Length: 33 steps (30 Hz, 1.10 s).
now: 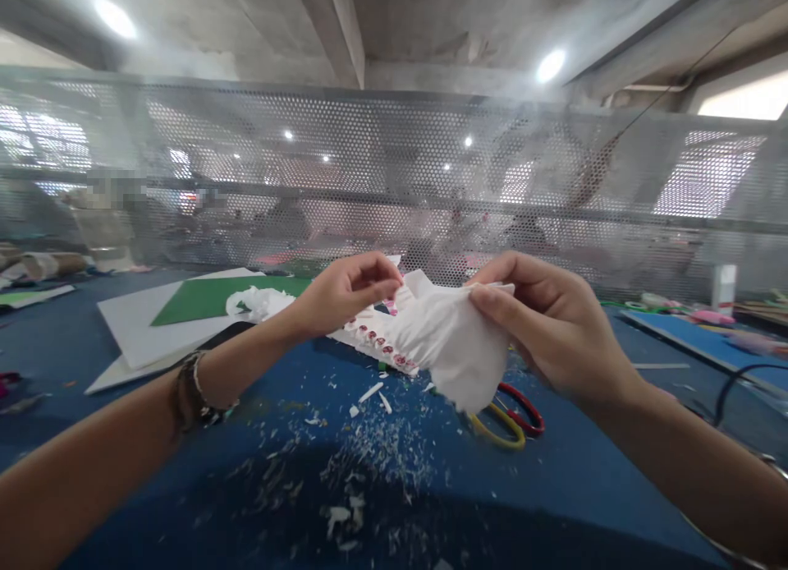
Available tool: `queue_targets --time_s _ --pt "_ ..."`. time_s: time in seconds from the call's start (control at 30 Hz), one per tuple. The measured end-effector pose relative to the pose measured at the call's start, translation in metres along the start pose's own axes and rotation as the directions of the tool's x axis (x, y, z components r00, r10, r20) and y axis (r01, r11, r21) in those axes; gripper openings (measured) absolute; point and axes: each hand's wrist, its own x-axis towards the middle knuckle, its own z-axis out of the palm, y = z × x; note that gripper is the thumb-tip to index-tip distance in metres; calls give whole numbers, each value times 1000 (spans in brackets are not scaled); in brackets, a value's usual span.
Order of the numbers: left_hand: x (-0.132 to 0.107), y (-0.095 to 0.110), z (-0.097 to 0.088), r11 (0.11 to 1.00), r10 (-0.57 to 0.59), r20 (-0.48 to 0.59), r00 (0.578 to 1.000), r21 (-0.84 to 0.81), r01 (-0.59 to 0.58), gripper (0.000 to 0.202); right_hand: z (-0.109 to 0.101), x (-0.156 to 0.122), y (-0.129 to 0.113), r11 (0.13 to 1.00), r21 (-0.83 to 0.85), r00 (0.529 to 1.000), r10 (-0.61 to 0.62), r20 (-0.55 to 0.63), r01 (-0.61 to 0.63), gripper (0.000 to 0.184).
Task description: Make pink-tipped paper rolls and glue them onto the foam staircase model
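Behind our blue table (579, 492) stands a perforated screen (369, 159), with lamps (551, 66) on the bare ceiling above it. Our right hand (554, 328) has thumb and forefinger pressed together on the upper right edge of a white tissue (468, 340), which hangs creased over the middle of the table. Our left hand (348, 295) is at the tissue's other end, fingers curled and thumb nearly meeting the forefinger; whether they grip anything we cannot tell.

Judging by the many white scraps (387, 455) below, some cutting or tearing is already done. The tissue is held up, gathered, not laid flat. A white strip (373, 336) with a row of red spots lies behind and partly under it; we cannot tell whether the two are joined, nor how much work is left. Red and yellow scissors (535, 428) rest on the table, partly hidden by the tissue.

On our left, a white wad (264, 304) sits on a green sheet (197, 301) over white boards (132, 332). Farther back, a pale, blurred shape (103, 229) may be a container; its contents we cannot make out.
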Motion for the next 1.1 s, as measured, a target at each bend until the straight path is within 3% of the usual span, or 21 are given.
queue_targets --time_s 0.07,0.13,0.17,0.2,0.27,0.33,0.37,0.53,0.73,0.87,1.1 --pt "-1 2 -1 986 100 -215 972 151 -68 6 1 0 -1 990 -131 998 -55 -43 49 9" --pt "-7 11 1 942 256 -323 911 297 -159 8 5 -1 -1 971 -225 994 -94 -62 78 8" --pt "-10 17 2 902 332 -292 897 378 -211 8 7 -2 0 965 -246 993 -103 -62 85 8" --pt "-14 24 4 831 416 -201 887 480 -281 6 9 -2 0 963 -255 993 -107 -58 89 7" --pt "-22 35 8 633 572 20 820 625 -457 6 13 -4 1 964 -247 992 -111 -51 96 7" --pt "-27 41 12 511 633 100 767 691 -512 13 15 -6 2 969 -225 991 -121 -56 106 7" --pt "-29 43 13 505 625 109 773 699 -507 14 16 -7 2 971 -214 990 -122 -63 106 8" --pt "-28 45 17 651 500 23 865 649 -393 12 20 -10 5 984 -149 987 -113 -113 95 5" --pt "-28 50 15 673 505 -33 863 641 -369 10 24 -13 4 981 -145 975 -154 -158 131 3" --pt "-27 50 16 760 442 -122 889 577 -299 8 24 -14 1 974 -187 974 -160 -158 130 6" --pt "-24 41 27 957 264 -296 918 201 -211 5 24 -13 4 966 -192 964 -205 -171 172 6"
